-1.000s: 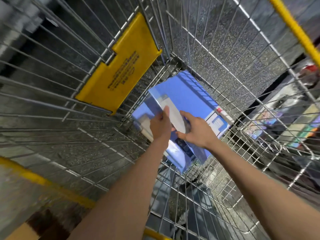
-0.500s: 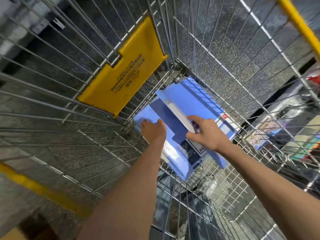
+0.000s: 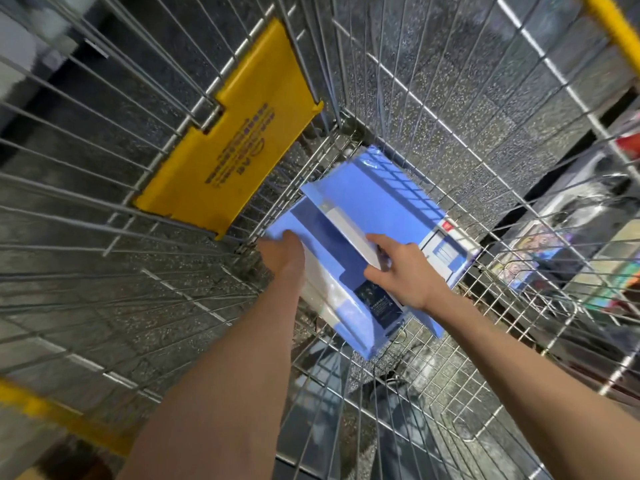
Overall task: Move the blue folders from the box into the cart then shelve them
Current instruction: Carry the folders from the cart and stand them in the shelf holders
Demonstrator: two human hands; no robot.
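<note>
Several blue folders (image 3: 374,202) in clear wrap lie stacked on the bottom of a wire cart (image 3: 450,393). The nearest folder (image 3: 349,313) lies slanted across the others. My left hand (image 3: 284,254) rests on its far left corner, fingers hidden under the knuckles. My right hand (image 3: 398,271) lies on the folder's right side, index finger stretched along a white strip and thumb pressed on the cover. The box is out of view.
A yellow plastic flap (image 3: 228,133) hangs on the cart's far wall. Yellow rim trim (image 3: 616,29) runs at the top right. Shelves with colourful goods (image 3: 554,258) show through the right side. Speckled dark floor lies below.
The folder has gone down from a raised tilt onto the stack. My left hand slid from its near edge to its far left corner. My right hand stayed on its right side.
</note>
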